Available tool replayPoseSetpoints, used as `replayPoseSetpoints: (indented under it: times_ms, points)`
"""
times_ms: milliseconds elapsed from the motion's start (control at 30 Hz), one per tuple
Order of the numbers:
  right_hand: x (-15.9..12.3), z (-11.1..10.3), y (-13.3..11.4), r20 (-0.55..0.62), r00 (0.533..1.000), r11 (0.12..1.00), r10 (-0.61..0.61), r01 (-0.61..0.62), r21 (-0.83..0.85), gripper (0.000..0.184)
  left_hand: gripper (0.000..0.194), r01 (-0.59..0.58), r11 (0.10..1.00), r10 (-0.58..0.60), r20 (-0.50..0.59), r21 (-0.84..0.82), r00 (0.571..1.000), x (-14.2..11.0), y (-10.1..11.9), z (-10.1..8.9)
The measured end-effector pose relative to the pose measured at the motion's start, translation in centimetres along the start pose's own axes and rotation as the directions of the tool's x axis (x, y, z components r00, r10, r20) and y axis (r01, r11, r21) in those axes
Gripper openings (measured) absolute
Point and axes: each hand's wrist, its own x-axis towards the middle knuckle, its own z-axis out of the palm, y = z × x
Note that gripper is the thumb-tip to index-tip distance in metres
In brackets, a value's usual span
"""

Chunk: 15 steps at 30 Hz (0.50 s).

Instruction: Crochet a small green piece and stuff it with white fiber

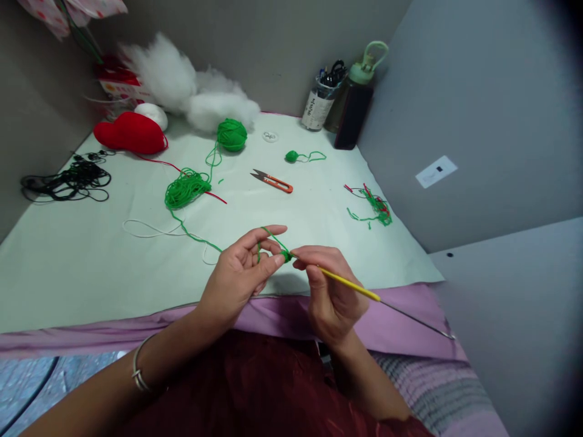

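Note:
My left hand [243,267] pinches a small green crochet piece [286,255] between thumb and fingers, with green yarn looped over its raised index finger. In my right hand [334,291] is a crochet hook [348,283] with a yellow grip, held like a pen. The hook's tip meets the green piece, and its long metal end points down to the right. From the left hand the green working yarn [194,235] runs back to a loose green skein [186,189], which links to a green yarn ball [232,135].
Orange thread snips [272,181] lie mid-table, near a small green crocheted piece [291,156]. Yarn scraps [377,206] are at right, black cord [77,177] and red yarn [130,132] at left. White stuffing [168,76], a pen jar [317,104], a bottle [362,73] and a phone [353,118] stand behind.

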Motion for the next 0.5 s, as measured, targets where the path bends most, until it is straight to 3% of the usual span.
replayPoseSetpoints:
  times_ms: [167, 300, 400, 500]
  points:
    - [-0.09, 0.16, -0.01, -0.019, 0.998, 0.998, -0.063, 0.063, 0.003, 0.024, 0.040, 0.012, 1.000, -0.013, -0.018, -0.024, 1.000, 0.23, 0.07, 0.05]
    - [-0.06, 0.27, -0.26, -0.066, 0.990, 0.984, 0.125, -0.115, 0.139, 0.025, 0.032, 0.080, 0.990, -0.079, 0.013, -0.114, 0.997, 0.31, 0.48, -0.11]
    - [0.09, 0.18, -0.44, -0.046, 0.961, 0.925, 0.273, -0.249, 0.286, 0.023, 0.029, 0.126, 0.974, -0.119, 0.049, -0.189, 0.992, 0.36, 0.71, -0.27]
    - [0.23, 0.12, -0.35, -0.017, 0.945, 0.873, 0.327, -0.295, 0.389, 0.021, 0.027, 0.152, 0.962, -0.141, 0.066, -0.226, 0.988, 0.46, 0.65, -0.32]
